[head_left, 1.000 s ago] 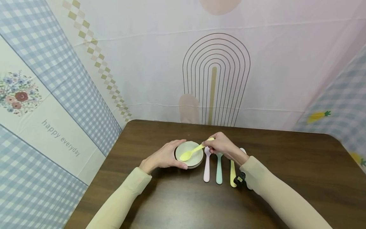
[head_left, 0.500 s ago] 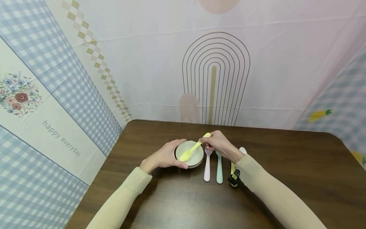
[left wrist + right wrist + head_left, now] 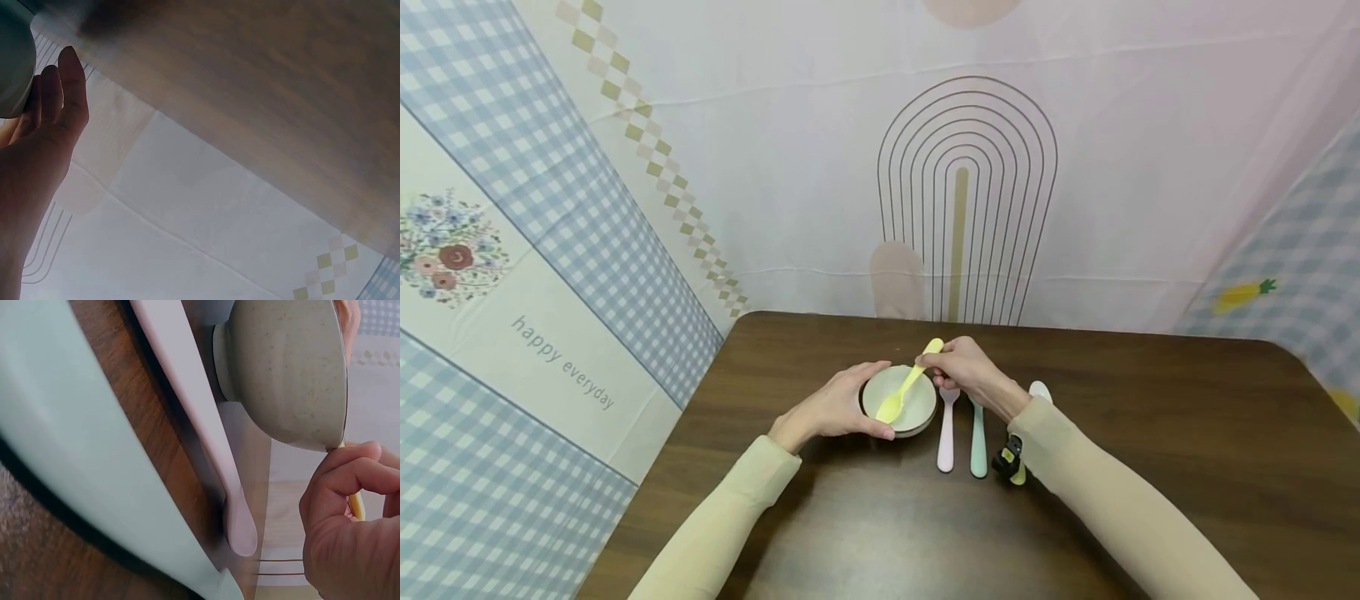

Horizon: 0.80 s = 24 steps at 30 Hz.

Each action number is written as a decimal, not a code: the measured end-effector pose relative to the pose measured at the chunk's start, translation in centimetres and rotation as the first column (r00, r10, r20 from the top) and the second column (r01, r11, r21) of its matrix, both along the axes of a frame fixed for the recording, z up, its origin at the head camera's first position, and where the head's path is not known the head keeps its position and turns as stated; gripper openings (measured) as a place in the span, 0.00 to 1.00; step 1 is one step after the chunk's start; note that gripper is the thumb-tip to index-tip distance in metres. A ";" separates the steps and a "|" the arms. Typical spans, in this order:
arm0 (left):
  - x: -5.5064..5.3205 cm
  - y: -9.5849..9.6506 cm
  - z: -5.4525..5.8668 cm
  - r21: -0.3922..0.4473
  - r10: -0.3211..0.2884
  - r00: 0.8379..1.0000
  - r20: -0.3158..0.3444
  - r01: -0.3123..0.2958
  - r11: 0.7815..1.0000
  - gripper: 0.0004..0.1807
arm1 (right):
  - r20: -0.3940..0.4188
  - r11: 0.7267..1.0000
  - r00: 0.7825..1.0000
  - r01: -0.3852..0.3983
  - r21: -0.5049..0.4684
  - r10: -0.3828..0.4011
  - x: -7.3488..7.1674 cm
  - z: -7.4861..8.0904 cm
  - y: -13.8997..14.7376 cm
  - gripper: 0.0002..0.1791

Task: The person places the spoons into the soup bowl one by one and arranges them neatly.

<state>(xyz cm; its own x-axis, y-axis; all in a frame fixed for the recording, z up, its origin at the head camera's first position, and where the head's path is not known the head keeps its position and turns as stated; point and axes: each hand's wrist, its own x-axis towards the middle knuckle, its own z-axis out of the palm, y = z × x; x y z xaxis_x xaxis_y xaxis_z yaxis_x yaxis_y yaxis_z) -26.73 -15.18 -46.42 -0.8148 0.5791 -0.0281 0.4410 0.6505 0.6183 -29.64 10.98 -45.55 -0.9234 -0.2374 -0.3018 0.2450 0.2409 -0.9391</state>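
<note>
My left hand (image 3: pixel 833 406) grips the side of a pale bowl (image 3: pixel 917 417), thumb at the near rim and fingers round the far side. In the left wrist view the bowl (image 3: pixel 14 62) shows only partly, beside the fingers. Between thumb and fingers, my right hand (image 3: pixel 962 367) pinches the handle of a yellow spoon (image 3: pixel 913 377). Its scoop end is down inside the bowl and the handle slants up over the right rim. From the right wrist, the speckled bowl (image 3: pixel 290 369) appears side-on, with the right hand (image 3: pixel 356 519) close to its rim.
Right of the bowl, a pink spoon (image 3: pixel 946 437) and a mint green spoon (image 3: pixel 978 442) lie on the dark wooden table (image 3: pixel 880 533). Another yellow handle (image 3: pixel 1018 477) and a white spoon tip (image 3: pixel 1040 390) are mostly hidden under the right wrist. A patterned cloth (image 3: pixel 805 183) hangs behind.
My right hand has shifted slightly left and away from me, tipping the yellow spoon's handle steeper. The left hand keeps its hold on the bowl.
</note>
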 end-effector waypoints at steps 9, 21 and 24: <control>-0.1 -0.1 -0.1 -0.005 0.004 1.000 0.003 -0.004 1.000 0.64 | 0.024 1.000 1.000 -0.015 0.000 0.015 -0.1 0.3 -0.2 0.17; -0.2 -0.2 -0.1 -0.009 0.006 1.000 0.014 -0.006 1.000 0.64 | 0.042 1.000 0.999 -0.007 -0.022 0.008 0.3 0.2 -0.1 0.15; -0.1 -0.2 -0.1 -0.008 0.009 1.000 0.015 -0.009 1.000 0.64 | 0.029 1.000 0.999 -0.016 -0.020 0.016 0.5 0.2 0.0 0.16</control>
